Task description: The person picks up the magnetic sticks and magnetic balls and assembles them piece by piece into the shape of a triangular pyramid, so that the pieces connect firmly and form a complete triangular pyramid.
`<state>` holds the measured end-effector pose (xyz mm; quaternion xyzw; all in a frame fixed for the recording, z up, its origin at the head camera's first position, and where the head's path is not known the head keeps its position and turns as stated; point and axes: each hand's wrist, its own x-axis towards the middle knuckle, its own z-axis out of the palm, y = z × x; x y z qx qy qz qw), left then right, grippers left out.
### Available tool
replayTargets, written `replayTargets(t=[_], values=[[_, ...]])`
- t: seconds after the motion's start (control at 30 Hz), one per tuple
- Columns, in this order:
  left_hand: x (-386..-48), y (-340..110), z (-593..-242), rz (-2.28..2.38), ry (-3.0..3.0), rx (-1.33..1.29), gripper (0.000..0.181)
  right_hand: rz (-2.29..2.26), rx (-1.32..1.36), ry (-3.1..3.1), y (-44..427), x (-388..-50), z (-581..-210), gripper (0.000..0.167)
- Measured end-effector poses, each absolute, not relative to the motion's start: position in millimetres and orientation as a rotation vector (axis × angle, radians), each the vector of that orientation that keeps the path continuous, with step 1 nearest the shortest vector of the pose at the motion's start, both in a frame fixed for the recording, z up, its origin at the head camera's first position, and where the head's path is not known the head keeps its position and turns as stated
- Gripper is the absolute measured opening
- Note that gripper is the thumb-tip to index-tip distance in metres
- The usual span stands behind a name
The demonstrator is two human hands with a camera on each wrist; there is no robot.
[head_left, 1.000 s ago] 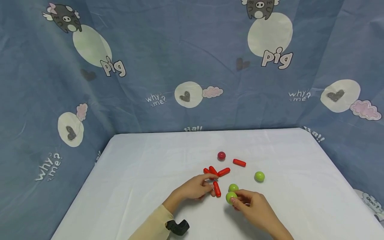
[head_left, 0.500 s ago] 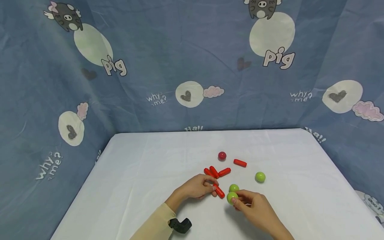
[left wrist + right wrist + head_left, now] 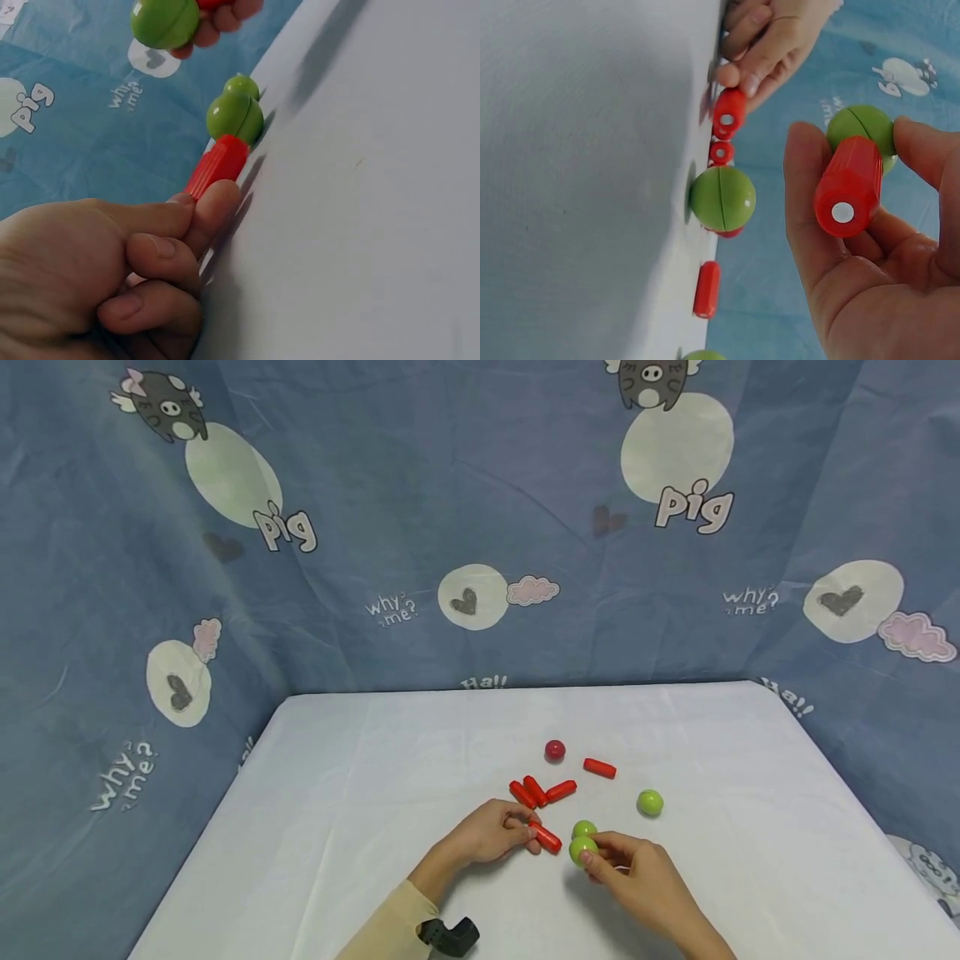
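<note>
My left hand (image 3: 487, 832) pinches a short red rod (image 3: 546, 837) at its near end, between thumb and index finger, just over the white table. The rod's far end points right. My right hand (image 3: 641, 877) pinches a lime-green ball (image 3: 582, 851) between thumb and fingers. In the right wrist view a second red rod (image 3: 853, 180) with a white disc on its end sits against that held ball (image 3: 864, 118). Close behind, another green ball (image 3: 722, 199) rests on the table. The left wrist view has my pinched rod (image 3: 217, 166) in line with green balls beyond it.
Behind the left hand lie three red rods (image 3: 536, 791) close together. A single red rod (image 3: 600, 767), a dark red ball (image 3: 555, 750) and a green ball (image 3: 650, 802) sit farther back. Blue printed cloth (image 3: 480, 510) rises behind the white tabletop (image 3: 360, 793).
The left hand's red rod has turned to point more to the right, and the left index finger has drawn back onto it. The right hand, with its green ball, has barely shifted.
</note>
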<state>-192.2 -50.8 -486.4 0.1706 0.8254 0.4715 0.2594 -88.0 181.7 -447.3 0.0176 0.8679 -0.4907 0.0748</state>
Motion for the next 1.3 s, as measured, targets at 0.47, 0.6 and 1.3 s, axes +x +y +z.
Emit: replayTargets(t=[0.47, 0.6, 1.3], values=[[-162.2, -62.6, -491.4, 1.472, 2.203, 0.335, 0.019, -1.442, 0.089, 2.638, 178.6, -87.9, -450.5, 0.035], [-152.6, -67.0, -492.8, 1.541, 2.189, 0.275, 0.024, -1.448, 0.102, 2.629, 176.4, -86.6, -452.0, 0.035], [-126.8, -67.1, -486.1, 1.764, 2.092, 0.117, 0.027, -1.438, 0.106, 2.664, 169.7, -87.1, -451.1, 0.037]])
